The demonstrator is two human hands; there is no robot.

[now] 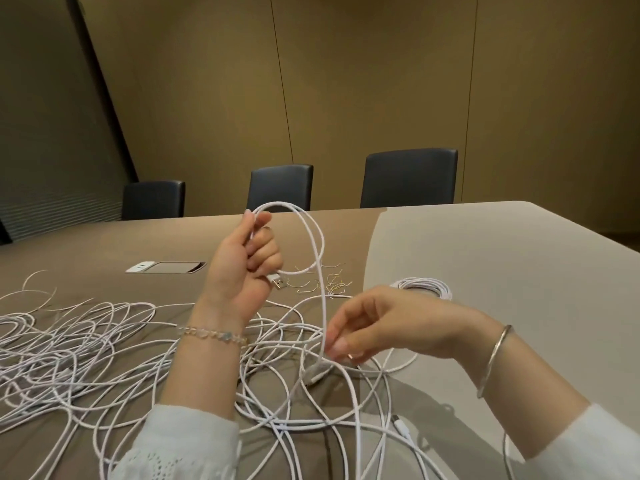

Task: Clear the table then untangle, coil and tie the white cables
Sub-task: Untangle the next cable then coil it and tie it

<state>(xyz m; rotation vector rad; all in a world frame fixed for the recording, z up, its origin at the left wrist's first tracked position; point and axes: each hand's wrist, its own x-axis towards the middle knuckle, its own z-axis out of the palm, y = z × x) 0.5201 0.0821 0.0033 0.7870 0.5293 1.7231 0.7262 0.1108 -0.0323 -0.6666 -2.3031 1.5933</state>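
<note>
My left hand (pixel 244 259) is raised above the table and grips a loop of white cable (pixel 313 237); the cable's USB plug (pixel 278 283) sticks out below the fist. The loop arches to the right and drops to my right hand (pixel 374 325), which pinches the same cable between thumb and fingertips. Under both hands a big tangle of white cables (pixel 86 355) spreads over the brown table (pixel 104 244). A finished coil of white cable (pixel 424 287) lies to the right, behind my right hand.
Thin gold and white twist ties (pixel 325 284) lie scattered beyond my hands. A flush socket panel (pixel 166 267) sits in the table at the left. Three dark chairs (pixel 408 178) stand along the far edge. A lighter table section (pixel 485 244) is on the right.
</note>
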